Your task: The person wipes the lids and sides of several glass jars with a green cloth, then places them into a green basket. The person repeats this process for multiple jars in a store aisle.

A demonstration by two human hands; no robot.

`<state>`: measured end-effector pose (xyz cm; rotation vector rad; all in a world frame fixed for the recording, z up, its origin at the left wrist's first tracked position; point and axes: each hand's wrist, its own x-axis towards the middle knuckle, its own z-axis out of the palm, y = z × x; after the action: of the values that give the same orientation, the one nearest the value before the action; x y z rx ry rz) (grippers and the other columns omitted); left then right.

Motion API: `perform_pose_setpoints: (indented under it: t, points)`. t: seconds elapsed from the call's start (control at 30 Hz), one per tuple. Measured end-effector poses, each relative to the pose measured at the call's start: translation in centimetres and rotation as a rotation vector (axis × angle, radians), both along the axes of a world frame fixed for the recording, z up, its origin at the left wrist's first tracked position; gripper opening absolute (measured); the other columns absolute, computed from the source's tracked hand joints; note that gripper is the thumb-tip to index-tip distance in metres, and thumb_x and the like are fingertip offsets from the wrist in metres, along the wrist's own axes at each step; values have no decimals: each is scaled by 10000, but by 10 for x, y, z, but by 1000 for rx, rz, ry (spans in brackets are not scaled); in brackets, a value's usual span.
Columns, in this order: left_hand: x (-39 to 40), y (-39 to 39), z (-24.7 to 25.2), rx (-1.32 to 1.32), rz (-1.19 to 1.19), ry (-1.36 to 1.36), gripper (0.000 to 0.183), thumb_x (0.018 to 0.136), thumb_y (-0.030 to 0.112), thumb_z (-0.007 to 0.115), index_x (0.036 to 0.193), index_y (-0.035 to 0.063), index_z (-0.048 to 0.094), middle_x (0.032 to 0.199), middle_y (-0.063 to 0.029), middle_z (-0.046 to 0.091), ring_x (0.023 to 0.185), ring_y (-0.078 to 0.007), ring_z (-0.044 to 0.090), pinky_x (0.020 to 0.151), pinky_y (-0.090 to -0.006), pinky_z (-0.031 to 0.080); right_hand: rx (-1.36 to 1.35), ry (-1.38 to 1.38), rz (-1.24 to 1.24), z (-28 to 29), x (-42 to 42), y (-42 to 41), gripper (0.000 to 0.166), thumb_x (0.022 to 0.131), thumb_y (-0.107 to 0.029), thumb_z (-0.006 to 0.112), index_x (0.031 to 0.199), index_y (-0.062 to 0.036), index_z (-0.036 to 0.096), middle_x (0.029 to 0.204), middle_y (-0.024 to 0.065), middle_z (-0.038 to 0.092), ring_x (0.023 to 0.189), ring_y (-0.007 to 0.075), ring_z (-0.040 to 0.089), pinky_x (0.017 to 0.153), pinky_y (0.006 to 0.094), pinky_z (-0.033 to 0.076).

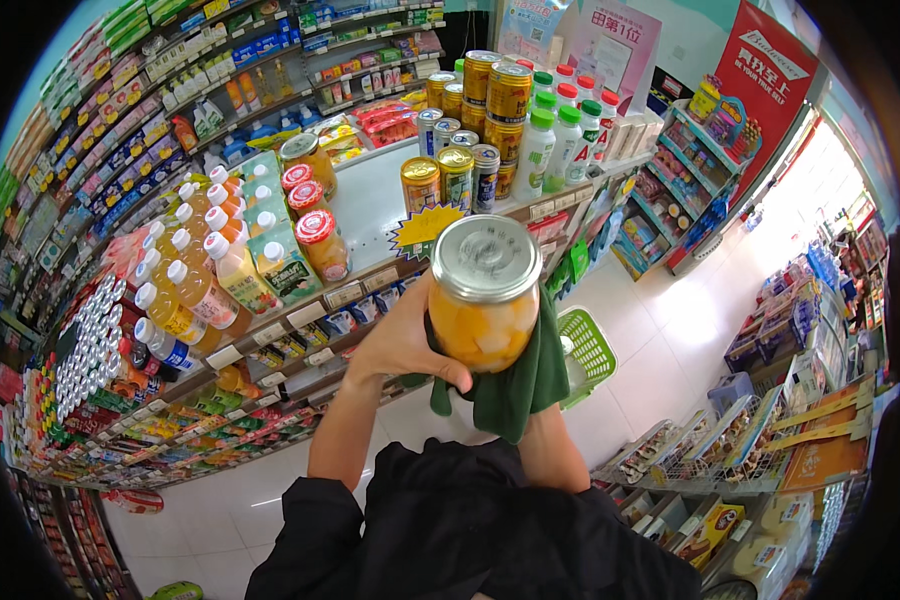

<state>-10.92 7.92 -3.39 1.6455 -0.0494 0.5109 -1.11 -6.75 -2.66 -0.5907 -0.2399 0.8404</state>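
A large glass jar (486, 326) of orange and pale fruit pieces, with a silver metal lid (486, 255), is held up at chest height. My left hand (405, 337) wraps its left side, the thumb low on the front. A dark green cloth (521, 397) lies against the jar's right side and underside and hangs below it. My right forearm (555, 454) rises into this cloth, which covers most of my right hand; the fingers are hidden. Just beyond the jar is the shelf top (367, 202), with a yellow star-shaped price sign (427, 231) at its edge.
Jars with red lids (319, 240), bottled drinks (195, 292) and cartons (285, 262) stand left on the shelf. Gold cans (508, 94) and green-capped bottles (536, 154) stand right. A green plastic basket (589, 352) is on the floor right of the shelf. Wire racks (720, 442) line the right.
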Motion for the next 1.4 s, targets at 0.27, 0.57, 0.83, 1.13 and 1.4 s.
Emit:
perform_pose_setpoints:
  t: [0.27,0.57,0.83,1.13,1.4]
  points:
    - [6,-33,3,-57,224,-208,1202,505,241,1026,1482,-5,370,1395,-113,543,1302,-212,533,1126,-382,407,-181,-1056,-396,-53,41,-22,409,947,-173,642,1309,2,566,1205,111,602,1059,243,613,945,359,509]
    - [23,-52,3,172,591,-301,1063,583,220,1004,1411,25,366,1317,-120,552,1232,-240,575,1054,-385,458,-68,-792,-235,-70,55,-31,670,912,-173,725,1483,35,445,1421,168,565,1249,266,596,1078,398,480]
    - [-1,-50,2,31,320,-89,1040,604,130,967,1454,21,377,1364,-102,547,1260,-188,535,1106,-357,409,145,-677,192,-44,87,-7,804,856,-144,802,1534,15,401,1523,143,509,1339,225,538,1159,386,423]
    - [-2,-49,-3,13,432,-267,967,691,238,958,1431,7,380,1310,-122,578,1224,-197,563,1069,-346,434,6,-989,-120,-75,56,-4,754,873,-189,791,1512,-14,432,1515,123,509,1368,269,504,1215,430,334]
    - [-6,-52,-11,456,824,-305,838,756,223,904,1424,-2,450,1323,-148,579,1190,-266,604,1037,-373,472,-75,-2016,-293,-7,35,-19,517,842,-224,741,1319,-51,642,1360,123,612,1307,318,562,1212,482,331]
